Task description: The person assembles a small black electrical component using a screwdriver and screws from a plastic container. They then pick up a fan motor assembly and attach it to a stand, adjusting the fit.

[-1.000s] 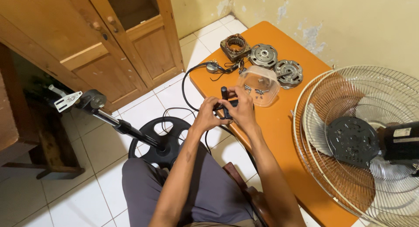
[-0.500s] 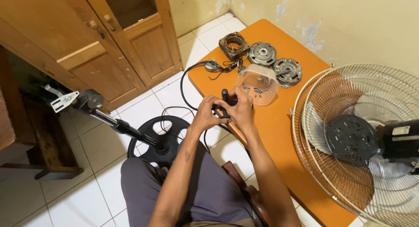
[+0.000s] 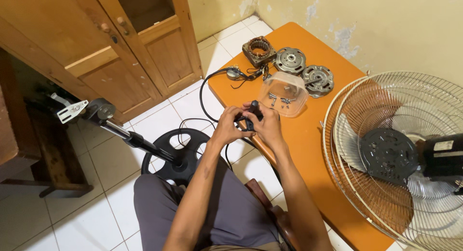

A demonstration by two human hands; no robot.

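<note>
Both hands meet over the near edge of the orange table (image 3: 308, 149). My left hand (image 3: 228, 128) and my right hand (image 3: 266, 126) together grip a small black part (image 3: 251, 115) that has a black cable (image 3: 206, 94) running from it. What the fingers do to the part is hidden. Just beyond the hands lies a clear plastic tub (image 3: 283, 93) with a few screws inside.
A copper-wound stator (image 3: 259, 48) and two round metal motor covers (image 3: 290, 61) (image 3: 317, 79) lie at the table's far end. A wire fan guard with motor (image 3: 400, 157) stands right. A black fan stand with round base (image 3: 171, 157) lies on the tiled floor by a wooden cabinet (image 3: 111, 43).
Both hands stay on the small black part with only slight finger movement. The view has shifted a little.
</note>
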